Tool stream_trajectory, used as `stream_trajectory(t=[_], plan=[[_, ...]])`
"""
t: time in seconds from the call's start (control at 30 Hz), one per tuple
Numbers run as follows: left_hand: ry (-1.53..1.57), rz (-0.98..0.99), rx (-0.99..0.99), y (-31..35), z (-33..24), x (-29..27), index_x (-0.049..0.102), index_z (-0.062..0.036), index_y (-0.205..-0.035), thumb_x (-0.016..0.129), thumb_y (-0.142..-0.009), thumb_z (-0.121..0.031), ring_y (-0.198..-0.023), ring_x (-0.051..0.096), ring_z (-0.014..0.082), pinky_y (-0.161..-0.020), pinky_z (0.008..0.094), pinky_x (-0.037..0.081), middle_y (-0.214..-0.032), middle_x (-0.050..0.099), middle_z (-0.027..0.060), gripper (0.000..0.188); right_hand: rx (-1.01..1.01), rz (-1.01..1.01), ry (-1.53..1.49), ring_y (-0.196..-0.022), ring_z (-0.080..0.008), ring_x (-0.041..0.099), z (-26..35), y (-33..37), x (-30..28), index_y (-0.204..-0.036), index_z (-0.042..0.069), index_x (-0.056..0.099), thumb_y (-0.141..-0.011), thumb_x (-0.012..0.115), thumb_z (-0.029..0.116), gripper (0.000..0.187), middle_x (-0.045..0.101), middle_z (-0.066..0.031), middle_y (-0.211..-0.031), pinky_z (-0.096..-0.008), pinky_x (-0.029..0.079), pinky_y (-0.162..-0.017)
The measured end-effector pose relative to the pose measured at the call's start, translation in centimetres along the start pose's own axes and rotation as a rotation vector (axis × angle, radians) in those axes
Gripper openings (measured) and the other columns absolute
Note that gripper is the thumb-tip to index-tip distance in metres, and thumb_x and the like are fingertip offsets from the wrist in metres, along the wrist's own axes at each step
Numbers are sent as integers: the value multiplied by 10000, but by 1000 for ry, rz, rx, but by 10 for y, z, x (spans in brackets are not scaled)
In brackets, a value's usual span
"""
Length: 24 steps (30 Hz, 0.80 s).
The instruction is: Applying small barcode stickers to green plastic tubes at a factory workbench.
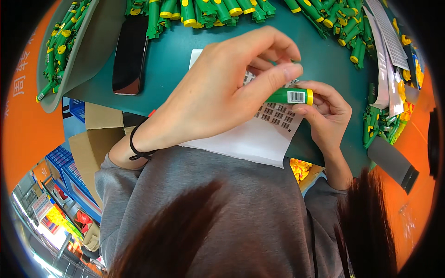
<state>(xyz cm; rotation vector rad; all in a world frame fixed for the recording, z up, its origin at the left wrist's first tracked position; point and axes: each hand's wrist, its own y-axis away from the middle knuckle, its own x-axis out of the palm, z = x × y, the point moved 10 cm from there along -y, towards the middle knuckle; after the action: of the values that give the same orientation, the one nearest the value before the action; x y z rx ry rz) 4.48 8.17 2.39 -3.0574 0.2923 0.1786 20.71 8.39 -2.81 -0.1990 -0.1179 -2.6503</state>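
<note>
My right hand [330,109] pinches the yellow end of a green plastic tube [278,96]. A white barcode label [296,97] sits on the tube beside that yellow end. My left hand [218,88] hovers over the tube and hides its other end. Its fingers are loosely bent, the thumb a little apart from the index finger, and nothing shows between them. Below both hands lies a white sheet of barcode stickers [241,139], partly covered by the left hand and wrist.
Piles of green tubes [218,11] line the table's [171,60] far side. A dark phone [130,55] lies left, beside a grey bin [92,51] of similar tubes. Printed sheets [387,51] lie at the right. An open cardboard box [92,153] stands below the left edge.
</note>
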Motion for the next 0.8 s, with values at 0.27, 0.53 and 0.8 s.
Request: stream_trajectory(t=[0.27,0.53,0.8], plan=[[46,246,-249,7,33,32,707,-2,-900,702,-954,-323,-661,628,142,-592,291,478,-762,697,93,325,-282,106,161,-1077,-208,635,20,0,1,-1150,-57,672,-766,820,-52,411,630,-161,-1178,-327,554,-932],[70,243,-118,13,38,36,756,-36,-1110,629,-1019,-319,-682,530,30,-623,223,444,-809,684,-5,323,-246,167,191,-1121,-217,619,13,-4,13,-1182,-38,682,-776,794,-107,427,601,-149,-1221,-334,549,-945],[-661,-936,315,80,-76,-210,783,-74,-1018,575,-970,-165,-771,637,117,-682,260,502,-945,744,30,232,-334,66,872,-986,-182,614,57,-40,8,-1202,14,684,-846,720,-32,360,624,-110,-1197,-302,491,-903]])
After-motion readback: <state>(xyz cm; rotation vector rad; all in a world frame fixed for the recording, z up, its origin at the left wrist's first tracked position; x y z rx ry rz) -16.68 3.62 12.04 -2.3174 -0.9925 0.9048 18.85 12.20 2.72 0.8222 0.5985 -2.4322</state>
